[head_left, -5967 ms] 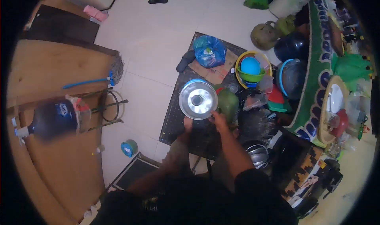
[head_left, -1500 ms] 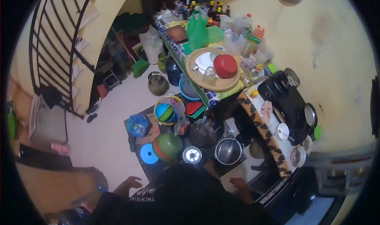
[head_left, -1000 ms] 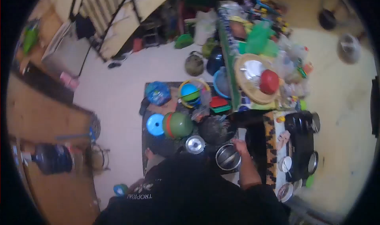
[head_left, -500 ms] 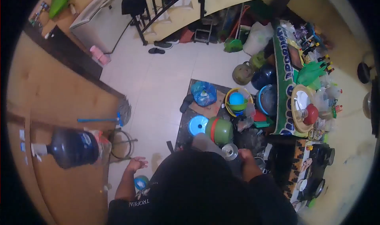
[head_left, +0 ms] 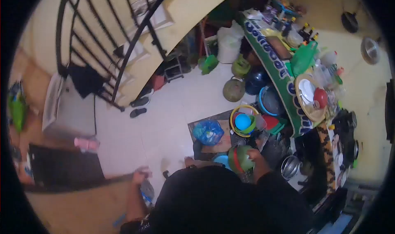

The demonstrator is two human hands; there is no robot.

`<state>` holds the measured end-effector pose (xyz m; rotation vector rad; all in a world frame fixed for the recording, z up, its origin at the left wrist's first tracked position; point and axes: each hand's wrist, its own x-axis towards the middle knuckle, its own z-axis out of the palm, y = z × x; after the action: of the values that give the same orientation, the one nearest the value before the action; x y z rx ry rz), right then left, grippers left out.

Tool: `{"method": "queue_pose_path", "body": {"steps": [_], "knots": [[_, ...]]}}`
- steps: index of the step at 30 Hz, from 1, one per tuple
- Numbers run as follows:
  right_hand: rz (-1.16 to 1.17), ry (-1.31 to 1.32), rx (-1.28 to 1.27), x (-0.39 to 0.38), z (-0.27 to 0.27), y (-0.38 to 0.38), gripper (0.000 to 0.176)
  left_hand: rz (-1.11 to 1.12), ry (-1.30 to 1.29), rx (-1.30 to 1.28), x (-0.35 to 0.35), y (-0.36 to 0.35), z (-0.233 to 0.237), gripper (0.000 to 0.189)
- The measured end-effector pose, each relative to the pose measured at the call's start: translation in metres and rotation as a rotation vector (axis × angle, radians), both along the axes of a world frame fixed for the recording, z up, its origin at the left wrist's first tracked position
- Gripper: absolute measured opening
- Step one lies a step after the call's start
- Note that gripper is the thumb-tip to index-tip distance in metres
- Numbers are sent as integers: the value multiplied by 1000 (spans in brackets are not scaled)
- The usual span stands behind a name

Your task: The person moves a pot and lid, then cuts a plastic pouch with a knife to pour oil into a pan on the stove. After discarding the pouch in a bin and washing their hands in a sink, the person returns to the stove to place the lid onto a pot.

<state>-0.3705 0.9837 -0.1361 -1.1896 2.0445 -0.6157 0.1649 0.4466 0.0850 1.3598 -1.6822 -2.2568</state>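
On the left, my left hand [head_left: 141,175] hangs beside my body, its fingers apart and slightly blurred, with nothing visible in it. My right hand [head_left: 254,155] is closed at the right edge of a green container [head_left: 246,159] with a red band; what its fingers hold is hidden. A blue basin [head_left: 222,160] shows partly behind this container. Beyond them lies a blue plastic bag [head_left: 208,132] on cardboard [head_left: 225,140]. To the bag's right, a yellow-rimmed basin [head_left: 233,121] holds a blue bowl [head_left: 242,121] and a green bowl.
Stairs with a black railing [head_left: 88,32] rise at the upper left. A table with a green cloth [head_left: 273,69] and many kitchen items stands on the right. Near my right forearm is a metal bowl [head_left: 290,167]. Dark slippers [head_left: 138,112] lie on the floor.
The view has turned, showing more of the stairs. My right hand is now by the green container; the round metal piece seen beside it before is out of sight. My left hand stays raised at the left.
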Motion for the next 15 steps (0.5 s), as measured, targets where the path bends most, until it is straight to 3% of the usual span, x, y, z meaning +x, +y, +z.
{"method": "queue_pose_path", "body": {"steps": [1,4,5,7,9,11,13,15], "knots": [[-39,-209,-170,-4,17,-39,29,-82,-225,-102,69,-53,-126,34],[-925,-297,249,-23,145,-149,33,-215,-363,-31,58,-63,-82,33],[-956,-290,248,-44,162,-160,33,-242,-397,-25,39,-74,-76,32],[-1131,-96,11,-82,187,-180,38,-304,-420,-41,-7,-103,-69,31],[-1139,-155,-604,-132,154,-177,44,-387,-407,-80,-60,-140,-66,30],[-1427,58,-408,-152,208,-203,44,-488,-380,-129,-113,-184,-69,28],[-1593,-125,-589,-157,261,-238,45,-597,-340,-177,-169,-234,-70,27],[-1710,-133,-718,-158,278,-270,41,-694,-299,-211,-224,-279,-63,26]]}}
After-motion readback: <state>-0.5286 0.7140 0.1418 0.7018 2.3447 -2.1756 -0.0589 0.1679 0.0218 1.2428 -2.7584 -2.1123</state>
